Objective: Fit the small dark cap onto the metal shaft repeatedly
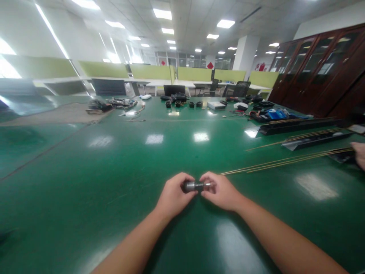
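A short cylinder (196, 186), silver-grey and black with a shiny, clear-looking right end, is held sideways just above the green table (114, 163). My left hand (176, 192) is closed round its grey left end, thumb in front and fingers behind. Round the clear right end, my right hand (218, 190) is closed in the same way. The fingertips of both hands almost meet at the cylinder's dark middle. Blur hides its exact kind, and the palms cover both its ends.
Thin brass-coloured rods (273, 163) lie right of my hands, beside black channel-shaped pieces (299, 126). Another person's hand (359, 154) is at the right edge. Farther back are a white box (216, 105), a blue item (276, 113) and a brown sheet (57, 115).
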Demonstrator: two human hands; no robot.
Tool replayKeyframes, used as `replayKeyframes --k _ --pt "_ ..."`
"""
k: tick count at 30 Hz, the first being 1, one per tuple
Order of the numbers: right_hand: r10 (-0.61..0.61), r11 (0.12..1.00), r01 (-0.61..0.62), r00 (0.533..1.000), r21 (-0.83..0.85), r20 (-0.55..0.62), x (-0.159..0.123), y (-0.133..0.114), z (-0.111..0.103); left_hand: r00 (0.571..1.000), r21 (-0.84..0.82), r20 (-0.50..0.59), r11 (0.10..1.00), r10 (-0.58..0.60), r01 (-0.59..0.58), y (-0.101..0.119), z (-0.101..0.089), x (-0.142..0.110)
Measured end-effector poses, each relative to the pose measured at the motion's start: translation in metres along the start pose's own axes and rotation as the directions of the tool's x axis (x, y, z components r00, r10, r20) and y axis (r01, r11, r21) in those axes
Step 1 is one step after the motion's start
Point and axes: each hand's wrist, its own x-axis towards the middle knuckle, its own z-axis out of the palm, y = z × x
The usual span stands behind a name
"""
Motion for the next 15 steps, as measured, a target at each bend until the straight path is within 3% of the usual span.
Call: replayKeyframes --k 15 --pt "-0.028 0.999 0.027 1.0 -0.038 -0.008 -0.0034 -0.0095 0.0018 0.999 0.004 0.018 1.0 0.03 -0.03 0.001 0.0023 -0.0031"
